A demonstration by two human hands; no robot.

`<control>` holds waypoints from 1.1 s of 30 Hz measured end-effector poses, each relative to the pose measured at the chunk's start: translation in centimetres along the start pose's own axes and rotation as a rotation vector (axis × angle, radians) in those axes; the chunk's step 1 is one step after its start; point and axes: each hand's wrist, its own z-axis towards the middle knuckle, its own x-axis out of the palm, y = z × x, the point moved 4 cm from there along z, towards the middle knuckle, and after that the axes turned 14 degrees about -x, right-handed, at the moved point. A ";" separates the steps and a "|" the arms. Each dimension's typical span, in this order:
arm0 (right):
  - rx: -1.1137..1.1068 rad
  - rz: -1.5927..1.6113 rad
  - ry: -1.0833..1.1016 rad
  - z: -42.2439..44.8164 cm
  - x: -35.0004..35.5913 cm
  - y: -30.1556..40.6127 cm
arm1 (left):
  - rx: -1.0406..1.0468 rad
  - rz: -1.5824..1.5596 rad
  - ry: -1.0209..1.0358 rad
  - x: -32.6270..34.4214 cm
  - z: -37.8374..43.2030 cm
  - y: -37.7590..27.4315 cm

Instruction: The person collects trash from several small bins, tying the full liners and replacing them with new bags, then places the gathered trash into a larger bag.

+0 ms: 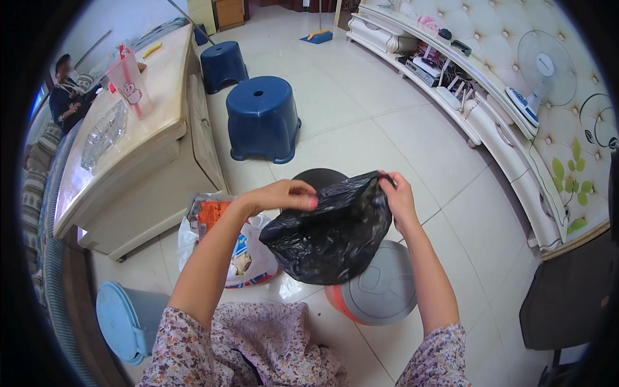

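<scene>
A black plastic bag (333, 237) hangs partly spread in front of me. My right hand (399, 196) pinches its upper right corner between thumb and fingers. At the bag's upper left edge is my left hand (290, 196), thumb and fingers bent near the film; whether it grips the plastic cannot be told. Behind the bag a dark round bin (316, 179) shows only in part. A white plastic bag (266, 271) filled with packaging stands to the left on the floor. Below the black bag, to the right, is a bin with a grey lid (382, 290) and red side.
Two blue plastic stools, one nearer (261, 121), stand beyond the bin. A cream table (164, 121) with a pink cup (129, 84) and glass tray is at left. A light-blue lidded bucket (121, 324) stands near left. A white TV cabinet (488, 130) lines the right. A person (70, 99) sits far left.
</scene>
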 end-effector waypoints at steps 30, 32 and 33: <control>0.575 0.052 0.430 3.5 2.3 -12.8 | -0.315 -1.360 -0.437 5.1 3.3 15.0; 0.535 0.247 0.443 1.4 0.3 -10.7 | -0.271 -1.509 -0.386 7.5 1.7 15.6; 0.482 0.453 0.469 0.6 0.2 -10.1 | -0.078 -1.566 -0.168 8.9 1.0 16.9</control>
